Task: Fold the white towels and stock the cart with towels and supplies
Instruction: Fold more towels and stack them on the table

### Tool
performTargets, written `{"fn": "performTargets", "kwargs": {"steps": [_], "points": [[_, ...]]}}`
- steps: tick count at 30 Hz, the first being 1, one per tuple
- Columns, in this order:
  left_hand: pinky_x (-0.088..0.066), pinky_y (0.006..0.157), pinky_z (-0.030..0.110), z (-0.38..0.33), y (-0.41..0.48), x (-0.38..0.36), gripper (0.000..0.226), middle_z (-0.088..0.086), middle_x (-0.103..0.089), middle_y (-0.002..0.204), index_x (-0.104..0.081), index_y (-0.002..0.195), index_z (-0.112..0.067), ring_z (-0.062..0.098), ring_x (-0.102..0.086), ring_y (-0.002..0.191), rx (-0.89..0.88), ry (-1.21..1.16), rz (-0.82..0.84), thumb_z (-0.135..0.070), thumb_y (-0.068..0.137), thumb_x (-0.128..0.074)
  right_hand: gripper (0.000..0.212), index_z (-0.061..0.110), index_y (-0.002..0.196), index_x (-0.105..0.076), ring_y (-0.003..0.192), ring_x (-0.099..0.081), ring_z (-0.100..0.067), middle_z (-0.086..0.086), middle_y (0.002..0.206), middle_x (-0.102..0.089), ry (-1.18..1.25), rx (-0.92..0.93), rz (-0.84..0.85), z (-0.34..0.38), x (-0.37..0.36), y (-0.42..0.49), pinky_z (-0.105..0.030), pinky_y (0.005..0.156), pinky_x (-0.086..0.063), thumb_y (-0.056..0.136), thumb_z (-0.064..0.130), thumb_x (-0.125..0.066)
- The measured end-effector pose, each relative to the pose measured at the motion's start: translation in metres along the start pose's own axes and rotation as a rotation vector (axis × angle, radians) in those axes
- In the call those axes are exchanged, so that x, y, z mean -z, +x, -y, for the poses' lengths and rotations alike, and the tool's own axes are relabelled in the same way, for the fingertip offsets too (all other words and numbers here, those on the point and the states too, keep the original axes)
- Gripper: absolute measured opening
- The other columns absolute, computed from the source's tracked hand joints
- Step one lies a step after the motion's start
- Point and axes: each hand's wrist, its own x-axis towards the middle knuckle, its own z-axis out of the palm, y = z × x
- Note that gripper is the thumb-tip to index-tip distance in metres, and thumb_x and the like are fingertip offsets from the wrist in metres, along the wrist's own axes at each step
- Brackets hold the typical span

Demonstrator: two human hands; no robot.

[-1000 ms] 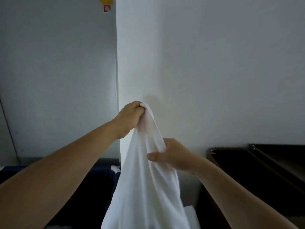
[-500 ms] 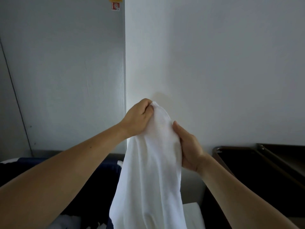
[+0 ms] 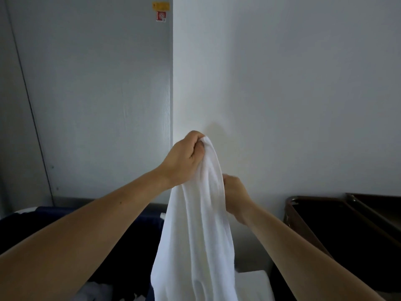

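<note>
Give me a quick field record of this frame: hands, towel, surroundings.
hands: left hand grips the bunched top of the white towel; right hand pinches its right edge, lower down
towel state: unfolded, hanging between the arms
left side: dark blue bin holding white laundry
right side: dark brown tray
below: flat white cloth, partly hidden

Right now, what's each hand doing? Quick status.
Left hand: closed, gripping the top of the white towel.
Right hand: closed, pinching the towel's edge lower down.
</note>
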Motion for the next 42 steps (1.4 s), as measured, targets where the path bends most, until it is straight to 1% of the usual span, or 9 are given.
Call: {"fn": "performTargets", "kwargs": {"steps": [3, 8, 11, 17, 25, 32, 36, 39, 42], "points": [[-0.039, 0.061, 0.010, -0.008, 0.007, 0.009, 0.012, -0.005, -0.058, 0.082, -0.047, 0.105, -0.022, 0.004, -0.051, 0.069, -0.009, 0.005, -0.087, -0.018, 0.106, -0.036, 0.031, -0.008, 0.099, -0.065, 0.082, -0.063, -0.018, -0.024, 0.103, -0.068, -0.094, -0.108, 0.116, -0.032, 0.000, -0.001, -0.039, 0.063, -0.048, 0.076, 0.013, -0.062], [-0.035, 0.048, 0.010, -0.003, 0.017, 0.024, 0.016, -0.006, -0.051, 0.074, -0.050, 0.097, -0.014, 0.005, -0.047, 0.061, 0.069, -0.028, -0.271, -0.017, 0.104, -0.035, 0.019, 0.013, 0.050, -0.052, 0.061, -0.054, -0.020, -0.005, 0.058, -0.057, 0.240, -0.008, -0.106, -0.022, 0.047, 0.002, -0.030, 0.059, -0.045, 0.062, 0.002, -0.059], [-0.036, 0.051, 0.010, -0.003, 0.018, 0.021, 0.015, -0.007, -0.051, 0.074, -0.050, 0.096, -0.015, 0.003, -0.047, 0.061, 0.056, -0.028, -0.241, -0.016, 0.104, -0.037, 0.029, 0.008, 0.067, -0.046, 0.068, -0.065, -0.026, -0.013, 0.073, -0.065, 0.387, 0.131, -0.066, -0.002, 0.069, 0.003, -0.033, 0.055, -0.050, 0.082, -0.017, -0.050], [-0.038, 0.061, 0.013, -0.023, 0.016, 0.008, 0.016, -0.001, -0.059, 0.087, -0.053, 0.100, -0.016, 0.008, -0.053, 0.075, -0.107, -0.064, -0.095, -0.014, 0.104, -0.037, 0.045, -0.002, 0.115, -0.062, 0.097, -0.066, -0.023, -0.013, 0.107, -0.070, 0.332, 0.151, 0.218, -0.008, 0.033, -0.006, -0.034, 0.086, -0.054, 0.071, 0.006, -0.067], [-0.037, 0.060, 0.010, -0.004, 0.018, 0.026, 0.016, -0.005, -0.058, 0.085, -0.052, 0.096, -0.016, 0.003, -0.050, 0.070, -0.032, 0.006, -0.176, -0.016, 0.103, -0.038, 0.071, -0.007, 0.106, -0.062, 0.095, -0.064, -0.031, -0.014, 0.099, -0.069, 0.327, 0.096, 0.144, -0.030, 0.044, -0.008, -0.052, 0.089, -0.051, 0.054, 0.035, -0.086], [-0.037, 0.059, 0.008, 0.010, 0.017, 0.029, 0.017, -0.008, -0.058, 0.084, -0.052, 0.095, -0.018, 0.002, -0.052, 0.071, 0.019, 0.040, -0.175, -0.018, 0.104, -0.038, 0.046, 0.004, 0.120, -0.064, 0.104, -0.066, -0.029, -0.013, 0.114, -0.069, 0.401, 0.020, 0.639, -0.010, 0.076, -0.006, -0.034, 0.084, -0.056, 0.075, 0.004, -0.059], [-0.037, 0.059, 0.006, 0.011, 0.015, 0.032, 0.016, -0.013, -0.055, 0.084, -0.052, 0.096, -0.018, -0.011, -0.051, 0.069, 0.009, 0.022, -0.223, -0.017, 0.104, -0.038, 0.027, 0.012, 0.077, -0.059, 0.074, -0.062, -0.014, 0.001, 0.077, -0.066, 0.231, 0.099, 0.347, -0.024, 0.069, 0.003, -0.023, 0.065, -0.049, 0.068, 0.025, -0.080], [-0.037, 0.057, 0.006, 0.013, 0.017, 0.036, 0.016, -0.013, -0.055, 0.082, -0.051, 0.096, -0.017, -0.010, -0.051, 0.067, 0.024, 0.029, -0.267, -0.018, 0.104, -0.037, 0.030, 0.016, 0.072, -0.060, 0.068, -0.056, -0.013, 0.007, 0.068, -0.061, 0.064, 0.176, 0.140, -0.040, 0.058, 0.008, -0.027, 0.064, -0.045, 0.069, 0.025, -0.088], [-0.038, 0.055, 0.007, 0.019, 0.022, 0.039, 0.017, -0.011, -0.054, 0.079, -0.051, 0.097, -0.014, 0.000, -0.050, 0.065, 0.085, 0.048, -0.314, -0.019, 0.104, -0.036, 0.030, 0.024, 0.077, -0.059, 0.061, -0.052, -0.010, 0.008, 0.067, -0.059, 0.196, 0.279, -0.376, -0.031, 0.062, 0.015, -0.028, 0.061, -0.046, 0.074, 0.012, -0.086]]}}
